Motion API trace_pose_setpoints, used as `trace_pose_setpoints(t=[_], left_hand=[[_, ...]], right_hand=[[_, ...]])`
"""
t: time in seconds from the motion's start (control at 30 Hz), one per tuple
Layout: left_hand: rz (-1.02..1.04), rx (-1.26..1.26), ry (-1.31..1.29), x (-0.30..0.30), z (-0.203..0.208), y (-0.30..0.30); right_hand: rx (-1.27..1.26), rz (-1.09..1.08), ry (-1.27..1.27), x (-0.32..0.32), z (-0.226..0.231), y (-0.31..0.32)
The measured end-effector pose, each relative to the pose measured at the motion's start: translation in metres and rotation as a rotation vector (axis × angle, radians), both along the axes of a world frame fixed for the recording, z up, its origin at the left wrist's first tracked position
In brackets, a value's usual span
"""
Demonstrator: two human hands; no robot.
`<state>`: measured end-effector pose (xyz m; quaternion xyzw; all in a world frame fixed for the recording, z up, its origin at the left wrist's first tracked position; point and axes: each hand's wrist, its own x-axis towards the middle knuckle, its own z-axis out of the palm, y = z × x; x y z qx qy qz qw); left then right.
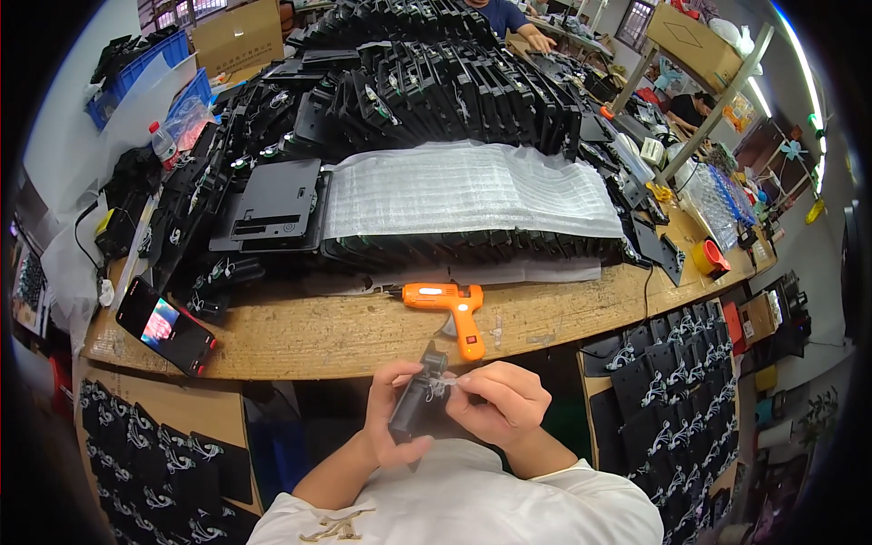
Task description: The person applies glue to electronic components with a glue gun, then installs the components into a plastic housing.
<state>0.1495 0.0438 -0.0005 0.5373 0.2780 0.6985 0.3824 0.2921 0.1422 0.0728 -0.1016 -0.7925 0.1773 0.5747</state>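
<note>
My left hand is closed round a small black plastic housing, held tilted in front of my chest, just off the table's front edge. Thin white wires show on the housing's right side. The thumb and fingers of my right hand are pinched together on these wires, close to the housing. Beyond my hands an orange glue gun lies on the wooden table, its handle pointing toward me.
Black panels stand in dense rows at the back, some under white foam sheet. A phone leans at the left. Boxes of wired black parts flank me, left and right. An orange-yellow cup stands far right. Another person's hand shows behind.
</note>
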Motion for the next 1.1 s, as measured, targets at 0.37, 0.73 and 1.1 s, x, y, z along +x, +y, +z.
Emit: trace_pose_setpoints(t=[0.37, 0.73, 1.1], left_hand=[[-0.017, -0.047, -0.007, 0.002, 0.0, 0.013], [0.028, -0.091, -0.022, 0.013, -0.005, 0.004], [-0.034, -0.085, -0.031, 0.005, -0.004, 0.006]], right_hand=[[-0.021, -0.02, 0.0, 0.005, -0.009, 0.009], [-0.011, -0.038, -0.029, 0.011, -0.013, 0.011], [-0.039, 0.072, 0.007, 0.011, -0.021, 0.01]])
